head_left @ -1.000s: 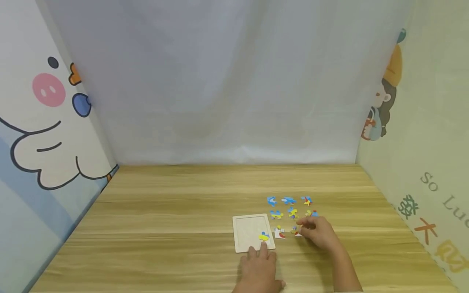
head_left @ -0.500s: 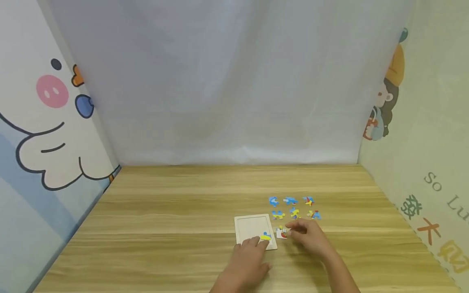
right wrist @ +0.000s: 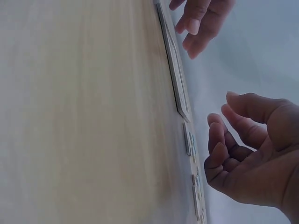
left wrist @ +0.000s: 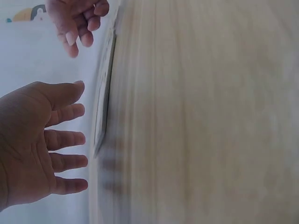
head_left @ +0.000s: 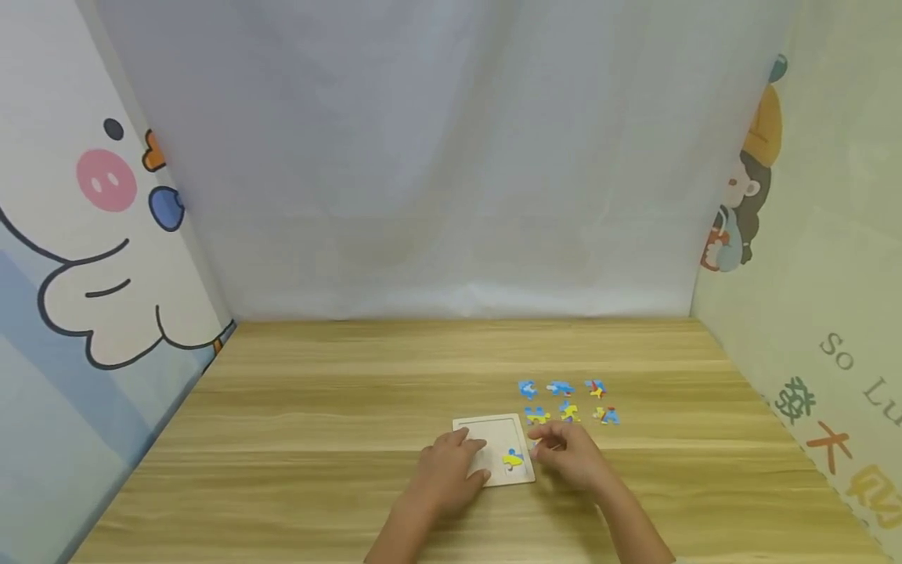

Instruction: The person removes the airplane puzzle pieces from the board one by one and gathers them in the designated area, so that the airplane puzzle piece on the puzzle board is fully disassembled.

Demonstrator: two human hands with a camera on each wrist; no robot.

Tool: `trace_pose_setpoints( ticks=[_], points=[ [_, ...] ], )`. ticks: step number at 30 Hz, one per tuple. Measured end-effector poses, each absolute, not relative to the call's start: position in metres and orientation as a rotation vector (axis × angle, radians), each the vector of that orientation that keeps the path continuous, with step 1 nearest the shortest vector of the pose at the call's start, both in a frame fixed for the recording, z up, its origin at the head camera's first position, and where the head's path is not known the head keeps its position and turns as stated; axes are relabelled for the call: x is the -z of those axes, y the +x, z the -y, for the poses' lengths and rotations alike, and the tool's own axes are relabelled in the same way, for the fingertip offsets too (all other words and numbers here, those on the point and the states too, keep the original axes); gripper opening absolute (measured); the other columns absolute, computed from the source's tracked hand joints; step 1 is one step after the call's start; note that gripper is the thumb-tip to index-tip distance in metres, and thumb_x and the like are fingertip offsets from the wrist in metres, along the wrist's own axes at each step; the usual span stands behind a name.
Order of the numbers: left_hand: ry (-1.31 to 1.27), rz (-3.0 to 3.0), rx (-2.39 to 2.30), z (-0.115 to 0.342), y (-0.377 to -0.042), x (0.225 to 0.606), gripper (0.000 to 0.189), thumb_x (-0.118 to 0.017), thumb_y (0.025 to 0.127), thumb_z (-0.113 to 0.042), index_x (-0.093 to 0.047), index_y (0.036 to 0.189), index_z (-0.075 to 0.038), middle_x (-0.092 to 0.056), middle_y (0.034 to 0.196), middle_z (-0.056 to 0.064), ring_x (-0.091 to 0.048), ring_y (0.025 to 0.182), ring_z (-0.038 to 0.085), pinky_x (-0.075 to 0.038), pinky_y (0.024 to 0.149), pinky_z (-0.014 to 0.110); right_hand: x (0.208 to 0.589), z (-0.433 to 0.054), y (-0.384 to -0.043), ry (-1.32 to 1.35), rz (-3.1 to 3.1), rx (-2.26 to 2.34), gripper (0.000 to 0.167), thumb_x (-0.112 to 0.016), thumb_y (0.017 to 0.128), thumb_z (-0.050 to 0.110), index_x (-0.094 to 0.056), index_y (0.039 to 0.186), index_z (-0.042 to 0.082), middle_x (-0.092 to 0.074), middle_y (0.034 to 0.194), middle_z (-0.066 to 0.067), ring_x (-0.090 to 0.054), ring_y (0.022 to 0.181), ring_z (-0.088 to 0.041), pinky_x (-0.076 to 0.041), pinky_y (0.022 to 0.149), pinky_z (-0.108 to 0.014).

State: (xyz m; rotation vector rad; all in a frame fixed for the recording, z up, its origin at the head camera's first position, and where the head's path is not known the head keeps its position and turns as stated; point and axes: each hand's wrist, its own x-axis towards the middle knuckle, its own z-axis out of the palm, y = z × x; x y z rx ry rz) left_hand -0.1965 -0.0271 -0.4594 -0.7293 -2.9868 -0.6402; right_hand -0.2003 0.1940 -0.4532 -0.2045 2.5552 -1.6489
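Note:
A square wooden puzzle tray (head_left: pixel 493 417) lies on the table with one yellow-and-blue jigsaw piece (head_left: pixel 512 460) in its lower right part. My left hand (head_left: pixel 447 474) is spread over the tray's left side, fingers straight and holding nothing. Just right of the tray, my right hand (head_left: pixel 572 458) hovers with thumb and forefinger apart in the right wrist view. Below its fingers, a jigsaw piece (right wrist: pixel 189 140) lies flat beside the tray; the hand mostly covers it in the head view. Another low piece (right wrist: pixel 196 196) lies farther along the table.
Two rows of loose jigsaw pieces lie behind my right hand, among them a blue one (head_left: pixel 527 389), a yellow-and-blue one (head_left: pixel 537 417) and a blue-and-red one (head_left: pixel 607 416). The wooden table (head_left: pixel 317 407) ends at a pale curtain, with printed cloth on both sides.
My left hand has moved left and farther over the tray, off its near edge. My right hand has slid left along the nearest pieces to the tray's right edge.

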Motion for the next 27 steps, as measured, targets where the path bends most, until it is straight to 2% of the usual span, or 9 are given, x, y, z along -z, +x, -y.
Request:
trace_pose_setpoints(
  ticks=[8, 16, 21, 27],
  points=[
    [-0.661, 3.046, 0.610, 0.030, -0.205, 0.467, 0.046, -0.066, 0.084, -0.035, -0.059, 0.125, -0.014, -0.042, 0.137, 0.020, -0.038, 0.122, 0.044, -0.036, 0.090, 0.062, 0.460, -0.184, -0.198, -0.282, -2.572, 1.582, 0.026, -0.068, 0.078, 0.000, -0.062, 0.102, -0.008, -0.059, 0.075, -0.005, -0.054, 0.069, -0.017, -0.046, 0.060, -0.027],
    [-0.662, 3.083, 0.605, 0.032, -0.210, 0.467, 0.046, -0.068, 0.082, -0.036, -0.061, 0.123, -0.015, -0.041, 0.138, 0.018, -0.038, 0.122, 0.041, -0.037, 0.089, 0.061, 0.464, -0.177, -0.194, -0.176, -2.569, 1.544, 0.032, -0.070, 0.076, 0.001, -0.062, 0.106, -0.005, -0.055, 0.071, -0.004, -0.051, 0.060, -0.015, -0.043, 0.052, -0.025],
    [-0.695, 3.094, 0.590, 0.032, -0.208, 0.466, 0.047, -0.066, 0.084, -0.036, -0.058, 0.125, -0.015, -0.039, 0.140, 0.017, -0.036, 0.124, 0.042, -0.035, 0.091, 0.062, 0.467, -0.174, -0.197, -0.218, -2.610, 1.489, 0.038, -0.072, 0.073, 0.000, -0.061, 0.110, -0.004, -0.050, 0.063, -0.001, -0.046, 0.054, -0.012, -0.037, 0.047, -0.022],
    [-0.708, 3.111, 0.585, 0.034, -0.207, 0.465, 0.047, -0.063, 0.086, -0.036, -0.055, 0.128, -0.016, -0.037, 0.142, 0.017, -0.033, 0.127, 0.043, -0.033, 0.094, 0.062, 0.467, -0.170, -0.200, -0.265, -2.634, 1.410, 0.040, -0.072, 0.072, 0.000, -0.062, 0.110, -0.003, -0.050, 0.063, -0.001, -0.045, 0.055, -0.013, -0.038, 0.048, -0.024]
  ],
)
